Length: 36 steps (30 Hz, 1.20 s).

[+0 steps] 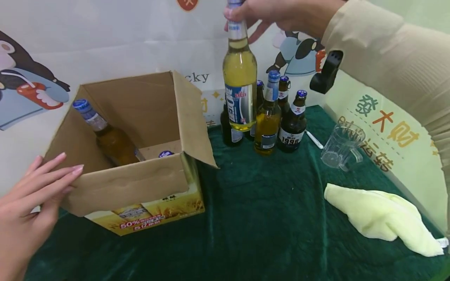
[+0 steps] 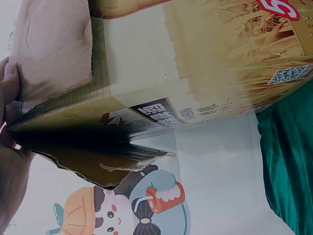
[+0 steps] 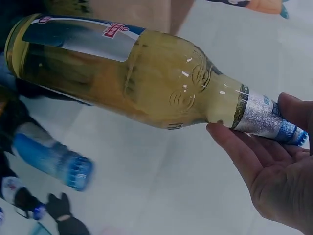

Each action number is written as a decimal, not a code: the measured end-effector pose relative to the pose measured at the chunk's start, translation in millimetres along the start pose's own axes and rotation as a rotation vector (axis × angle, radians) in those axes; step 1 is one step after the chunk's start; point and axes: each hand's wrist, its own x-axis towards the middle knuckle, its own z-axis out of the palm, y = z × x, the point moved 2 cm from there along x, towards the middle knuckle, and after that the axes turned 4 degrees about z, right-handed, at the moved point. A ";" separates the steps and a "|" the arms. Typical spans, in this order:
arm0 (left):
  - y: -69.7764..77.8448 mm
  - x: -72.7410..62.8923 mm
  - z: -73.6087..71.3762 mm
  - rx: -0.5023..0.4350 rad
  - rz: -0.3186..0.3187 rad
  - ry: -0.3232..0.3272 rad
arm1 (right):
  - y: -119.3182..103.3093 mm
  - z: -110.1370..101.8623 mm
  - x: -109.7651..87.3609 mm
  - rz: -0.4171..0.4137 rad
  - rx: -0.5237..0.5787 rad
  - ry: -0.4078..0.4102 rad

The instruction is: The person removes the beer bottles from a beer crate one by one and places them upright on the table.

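Note:
High at the back, my right hand (image 1: pixel 260 15) grips a beer bottle (image 1: pixel 240 70) by its foil-wrapped neck. The bottle is upright and full of pale yellow beer, with a blue and white label. In the right wrist view the thumb and fingers close round the bottle's neck (image 3: pixel 264 112). My left hand (image 1: pixel 38 199) rests with fairly straight fingers on the near left corner of an open cardboard box (image 1: pixel 133 187). Inside the box leans a blue-capped bottle (image 1: pixel 116 140), and another bottle's cap (image 1: pixel 166 154) shows low down beside it.
Several bottles stand together at the back, among them a blue-capped one (image 1: pixel 268 125) and a dark one (image 1: pixel 292 125). To their right are a white pen-like item (image 1: pixel 314 139), a clear mug (image 1: pixel 341 148) and a pale yellow cloth (image 1: pixel 383 214), on a green tablecloth (image 1: pixel 260 222).

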 end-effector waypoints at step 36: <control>2.0 -6.5 -7.8 0.040 -0.030 -0.003 | 87.2 82.9 0.4 0.030 0.104 -0.202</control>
